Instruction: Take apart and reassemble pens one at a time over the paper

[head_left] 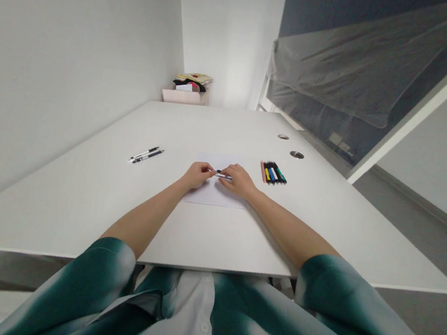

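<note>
Both my hands meet over a sheet of white paper (pixel 218 200) lying on the table. My left hand (pixel 197 176) is closed in a pinch at the left end of a thin dark pen-like object (pixel 224 177). From the other side, my right hand (pixel 240 181) has its fingers closed around the right part of it. The object lies roughly level, just above the paper or touching it; I cannot tell which. Small dark parts show between the fingertips, and the rest is hidden by my fingers.
Left of the paper lie black-and-white pens (pixel 146 154). To the right is a row of several coloured markers (pixel 273 173). Two round metal grommets (pixel 296 154) sit in the white table (pixel 71 205). A pale box (pixel 181 96) with cloth items stands beyond the far edge.
</note>
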Motion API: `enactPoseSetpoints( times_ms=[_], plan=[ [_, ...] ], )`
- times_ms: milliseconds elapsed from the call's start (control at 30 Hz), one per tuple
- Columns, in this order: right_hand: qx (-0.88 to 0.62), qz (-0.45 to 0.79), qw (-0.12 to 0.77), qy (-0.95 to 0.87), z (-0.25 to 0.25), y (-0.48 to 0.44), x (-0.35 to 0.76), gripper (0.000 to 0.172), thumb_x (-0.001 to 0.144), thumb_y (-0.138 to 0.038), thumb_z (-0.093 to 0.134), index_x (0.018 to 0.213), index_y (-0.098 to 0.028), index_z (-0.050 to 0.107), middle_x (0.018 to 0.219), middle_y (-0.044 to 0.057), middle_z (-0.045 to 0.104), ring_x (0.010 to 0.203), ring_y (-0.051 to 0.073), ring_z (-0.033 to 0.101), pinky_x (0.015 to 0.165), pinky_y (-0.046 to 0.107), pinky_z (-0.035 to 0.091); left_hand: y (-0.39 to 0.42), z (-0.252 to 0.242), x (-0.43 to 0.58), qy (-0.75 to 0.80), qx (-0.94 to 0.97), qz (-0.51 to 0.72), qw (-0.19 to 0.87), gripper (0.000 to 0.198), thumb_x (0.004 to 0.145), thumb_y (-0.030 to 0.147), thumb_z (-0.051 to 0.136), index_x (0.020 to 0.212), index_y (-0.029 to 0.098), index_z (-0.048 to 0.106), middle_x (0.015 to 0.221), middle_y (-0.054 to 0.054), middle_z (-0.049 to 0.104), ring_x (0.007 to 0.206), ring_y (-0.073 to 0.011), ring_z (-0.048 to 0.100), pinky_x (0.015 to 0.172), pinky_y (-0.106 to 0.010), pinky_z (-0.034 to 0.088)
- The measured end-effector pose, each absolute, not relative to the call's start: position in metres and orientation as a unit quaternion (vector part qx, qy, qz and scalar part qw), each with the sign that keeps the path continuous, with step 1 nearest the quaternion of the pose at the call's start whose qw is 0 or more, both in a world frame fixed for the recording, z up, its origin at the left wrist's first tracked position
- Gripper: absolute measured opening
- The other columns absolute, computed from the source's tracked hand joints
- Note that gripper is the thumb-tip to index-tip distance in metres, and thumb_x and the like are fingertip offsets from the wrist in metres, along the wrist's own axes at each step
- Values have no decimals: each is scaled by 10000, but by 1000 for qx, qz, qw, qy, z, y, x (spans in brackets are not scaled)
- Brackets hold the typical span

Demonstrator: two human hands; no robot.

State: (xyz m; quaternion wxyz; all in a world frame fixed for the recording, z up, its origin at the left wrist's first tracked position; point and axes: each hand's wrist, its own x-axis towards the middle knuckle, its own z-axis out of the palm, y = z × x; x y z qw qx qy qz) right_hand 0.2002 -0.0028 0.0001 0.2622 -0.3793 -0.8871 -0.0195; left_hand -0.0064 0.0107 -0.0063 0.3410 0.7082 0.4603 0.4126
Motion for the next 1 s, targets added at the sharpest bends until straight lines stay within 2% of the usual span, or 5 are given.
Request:
enactPoseSetpoints(
  times_ms=[233,500,633,800,1000],
  plan=[
    [-368,-26,247,-896,3,-5,193,192,952,-233,544,936,-151,716,908,101,692,883,220,569,807,315,396,4,-4,1,440,734,388,344,336,744,475,678,758,140,702,625,-1,623,593,-119,502,592,-257,393],
    [-426,-14,186,-885,7,-8,199,170,913,-212,591,934,-143,744,958,111,709,934,226,580,830,310,394,11,-3,-13,496,713,403,288,197,732,278,609,806,148,736,578,24,551,588,-123,468,603,-268,366],
    [-440,-12,176,-880,7,-7,200,173,910,-201,586,936,-148,749,975,111,713,950,227,585,841,308,395,12,-3,-17,527,677,408,313,198,703,257,618,804,150,751,544,27,526,563,-123,444,581,-268,350],
    [-443,-4,179,-879,7,-8,199,183,913,-207,580,948,-148,749,971,110,717,951,224,589,853,308,397,11,-2,-16,538,634,426,356,255,731,305,645,891,143,762,620,-4,616,578,-136,496,608,-283,399],
    [-444,-8,151,-883,9,-9,199,202,919,-221,571,947,-150,758,968,111,711,955,226,584,849,308,395,3,3,-15,556,725,351,204,262,844,223,555,1023,154,733,850,-72,727,823,-205,635,834,-327,468]
  ],
)
